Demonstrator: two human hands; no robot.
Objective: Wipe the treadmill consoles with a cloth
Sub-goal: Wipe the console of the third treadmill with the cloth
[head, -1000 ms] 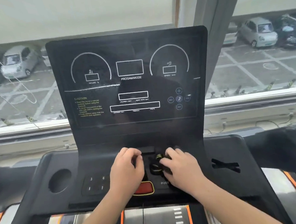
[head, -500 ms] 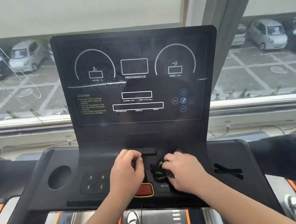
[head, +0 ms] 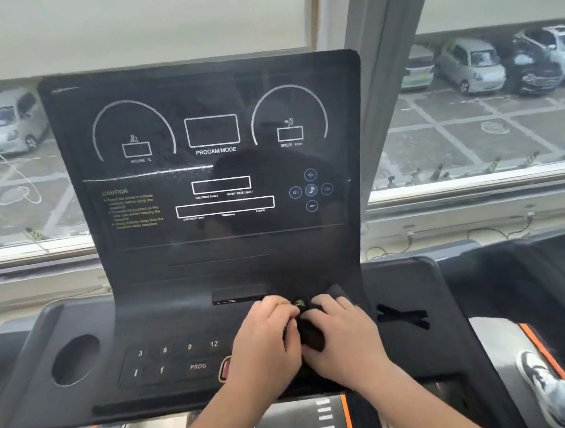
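Black cloth [head: 311, 332] sits bunched on the lower deck of the console [head: 168, 322], mostly hidden between my hands. I see my left hand [head: 266, 342] and right hand [head: 345, 338] both curled tight onto it, knuckles nearly touching. A red button [head: 225, 368] peeks out beside my left wrist, half covered. Caution text on the upright screen [head: 210, 158] is too blurred to read.

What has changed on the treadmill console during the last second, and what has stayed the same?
The left hand moved rightward off the number keys, uncovering the 9, 12 and PROG labels, and now also touches the dark crumpled cloth beside the right hand. It covers most of the red stop button. The cloth remains bunched on the lower black console deck; the upright display panel looks unchanged.
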